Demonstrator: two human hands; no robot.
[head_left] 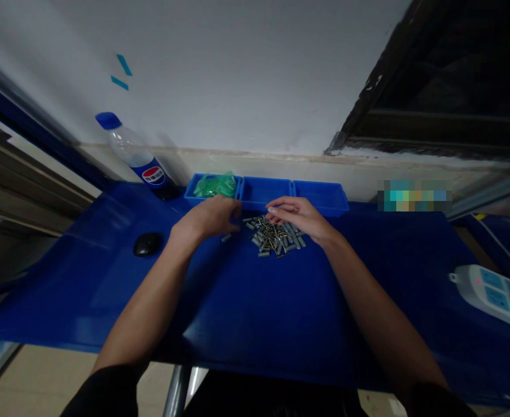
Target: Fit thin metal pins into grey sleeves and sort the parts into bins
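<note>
At left in the frame, upright bottle (139, 159) near the wall: liable to topple if bumped by the left forearm (148, 304). Lower, black mouse (147, 244) on the blue bench (255, 315), easily nudged the same way. Left of centre, left hand (211, 217), fingers curled down; grip full or bare, impossible to tell. Just behind, left tray (189, 191) with green bag (220, 185), easily pushed askew by the knuckles. Below the fingers, loose piece (226, 237), prone to rolling off or being overlooked. At centre, pile of small metal pieces (276, 237), grey cylinders mixed with thin pins: apt to scatter if raked hard, or to come up two at once because so jumbled. Right of centre, right hand (304, 219) over the pile's upper edge, fingers half bent; grip on a piece, cannot tell. At far right, power strip (498, 292), exposed to any stray metal sent sliding.
</note>
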